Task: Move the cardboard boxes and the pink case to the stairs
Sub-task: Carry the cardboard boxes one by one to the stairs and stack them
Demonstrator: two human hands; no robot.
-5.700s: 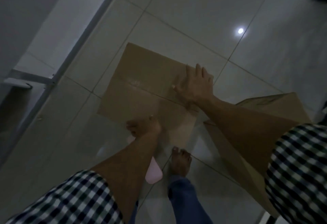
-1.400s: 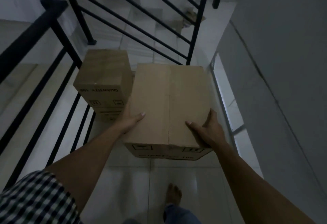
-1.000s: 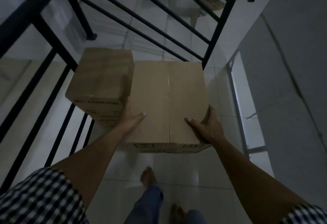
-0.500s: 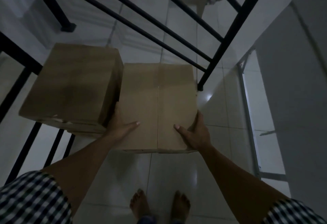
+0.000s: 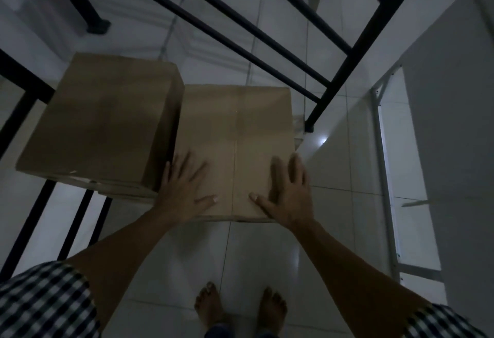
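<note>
At the head of the stairs, beside the black metal railing point(image 5: 331, 89) — one low, flat-topped brown cardboard box point(image 5: 238, 134), resting on the pale glossy floor tiles point(image 5: 334, 204), its left side close against a taller brown cardboard box point(image 5: 101, 124). Half a second ago both hands gripped the low box by its near corners; now the left hand point(image 5: 184, 190) and right hand point(image 5: 287, 193) lie flat on the lid, fingers spread, holding nothing. Judgement: box set down and released; this carry is likely finished.

Condition of low box: closed, centre seam running near to far, corners square, no visible crushing. Taller box: closed, with a few pale scuffs along its near lower edge.

Pink case — not in view, so that part appears outstanding.
</note>
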